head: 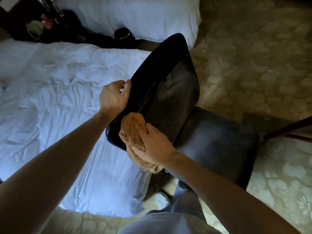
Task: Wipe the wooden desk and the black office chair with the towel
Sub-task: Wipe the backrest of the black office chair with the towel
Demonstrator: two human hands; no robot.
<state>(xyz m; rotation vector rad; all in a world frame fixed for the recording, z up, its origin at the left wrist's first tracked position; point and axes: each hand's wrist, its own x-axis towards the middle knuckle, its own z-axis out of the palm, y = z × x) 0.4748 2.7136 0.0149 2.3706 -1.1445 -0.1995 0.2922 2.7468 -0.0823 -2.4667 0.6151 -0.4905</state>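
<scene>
The black office chair [172, 85] stands in the middle, its backrest tilted toward me and its seat [217, 146] to the lower right. My left hand [114, 97] grips the backrest's left edge near the top. An orange-tan towel [133, 130] lies bunched on the lower left corner of the backrest, and my right hand [157, 146] presses on it with fingers closed over the cloth. Part of the towel hangs below the backrest edge. The wooden desk shows only as a dark edge [287, 129] at the right.
A bed with a crumpled white sheet [50, 98] fills the left side, close against the chair. A second white bed [135, 16] lies behind, with a dark bin [122, 32] and a cluttered nightstand [38, 24] between them. Patterned carpet [253, 56] spreads to the right.
</scene>
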